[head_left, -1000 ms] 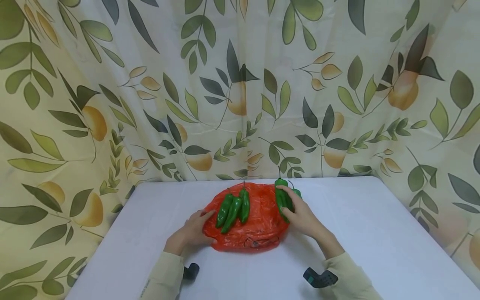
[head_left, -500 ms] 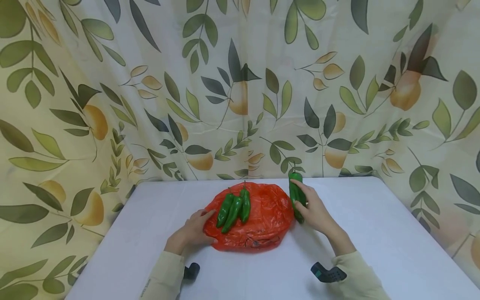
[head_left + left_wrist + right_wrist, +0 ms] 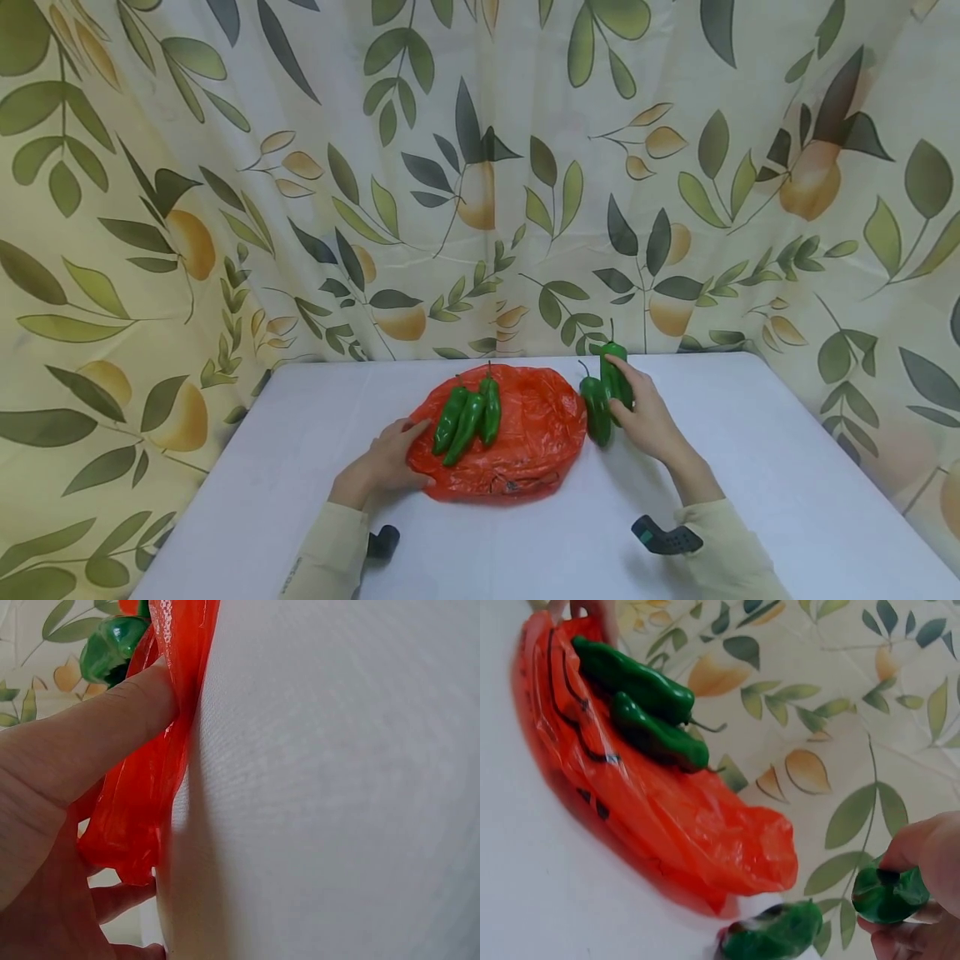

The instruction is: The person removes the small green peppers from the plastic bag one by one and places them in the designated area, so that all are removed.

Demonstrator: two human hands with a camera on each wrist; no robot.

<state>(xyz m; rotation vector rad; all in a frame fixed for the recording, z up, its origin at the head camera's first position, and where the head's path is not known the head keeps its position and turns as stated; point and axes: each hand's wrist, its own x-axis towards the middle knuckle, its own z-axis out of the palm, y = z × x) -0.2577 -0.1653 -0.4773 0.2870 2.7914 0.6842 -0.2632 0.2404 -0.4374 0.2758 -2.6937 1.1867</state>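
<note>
A red plastic bag (image 3: 525,442) lies on the white table, with three green peppers (image 3: 467,427) on its left half. At the bag's left edge my left hand (image 3: 390,460) holds the plastic; in the left wrist view its thumb (image 3: 112,724) lies on one side of the bag and the fingers are behind. My right hand (image 3: 647,414) grips another green pepper (image 3: 612,375) right of the bag, its stem pointing away from me. Between that hand and the bag lies one more green pepper (image 3: 596,412), close against the bag's right edge.
The white table (image 3: 750,483) extends on both sides of the bag. A patterned curtain (image 3: 480,208) with leaves and fruit hangs behind the table and along its sides. Each wrist carries a dark camera mount (image 3: 666,536).
My right hand has moved right, away from the bag. One pepper now lies on the table beside the bag, while another stays in that hand. My left hand has not moved.
</note>
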